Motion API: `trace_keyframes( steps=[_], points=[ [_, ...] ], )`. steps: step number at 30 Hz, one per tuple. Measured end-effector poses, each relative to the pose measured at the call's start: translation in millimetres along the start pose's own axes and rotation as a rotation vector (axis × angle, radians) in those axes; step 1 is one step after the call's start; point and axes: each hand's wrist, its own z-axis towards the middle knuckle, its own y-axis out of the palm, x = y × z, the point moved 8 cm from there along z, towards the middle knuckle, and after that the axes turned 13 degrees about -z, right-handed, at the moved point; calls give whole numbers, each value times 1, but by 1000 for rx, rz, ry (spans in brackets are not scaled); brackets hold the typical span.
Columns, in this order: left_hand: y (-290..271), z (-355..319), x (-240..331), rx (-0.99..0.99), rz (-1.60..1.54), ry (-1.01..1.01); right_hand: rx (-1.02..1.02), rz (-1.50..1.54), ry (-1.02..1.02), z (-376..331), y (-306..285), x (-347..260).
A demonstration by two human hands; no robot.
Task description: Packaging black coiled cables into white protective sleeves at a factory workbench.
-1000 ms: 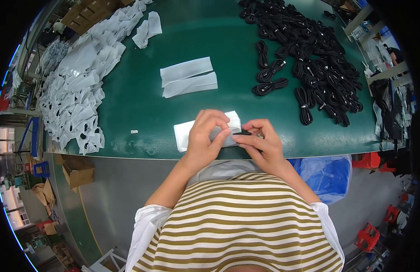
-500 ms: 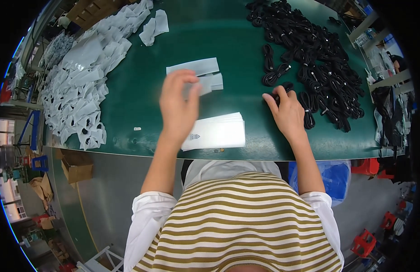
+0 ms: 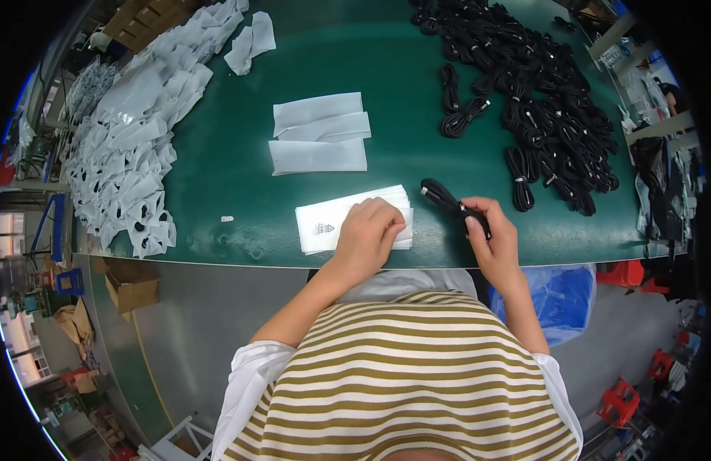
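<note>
My right hand (image 3: 495,237) is closed around a coiled black cable (image 3: 445,197), whose bundled end points up and left above the table. Below and left of it lies a stack of flat white bags (image 3: 317,224) with a small printed mark, near the table's front edge. My left hand (image 3: 367,237) rests on that stack, its fingers curled and pinched at the right end of the top bag. Farther up, three whitish pouches (image 3: 318,157) lie close together, two of them overlapping.
A large heap of whitish filled pouches (image 3: 129,161) covers the left of the green table (image 3: 355,46), with a few apart (image 3: 251,42). Many black coiled cables (image 3: 555,115) are piled at the right. A small white piece (image 3: 227,219) lies at front left. A blue-lined bin (image 3: 559,303) stands below the edge.
My left hand came down from the pouches to the white bag stack, leaving a pouch with the others. My right hand drew a coiled cable away from the pile, toward me.
</note>
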Motion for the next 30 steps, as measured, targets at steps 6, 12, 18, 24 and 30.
trace_keyframes(
  steps=[6, 12, 18, 24, 30],
  points=[
    [-6, -1, -14, 87, -302, -186, -61, -262, -366, -13, -2, -35],
    [-7, 5, 17, 31, -240, 64, -293, 79, -54, -12, 24, -6],
    [-18, 9, 28, 64, -136, 96, -261, 97, -217, -4, 34, -26],
    [-45, 14, 30, 166, -269, 59, -127, 145, -389, 2, 32, -60],
    [-113, 25, 8, 478, -716, -84, 257, -291, -379, 16, -4, -46]
  ],
)
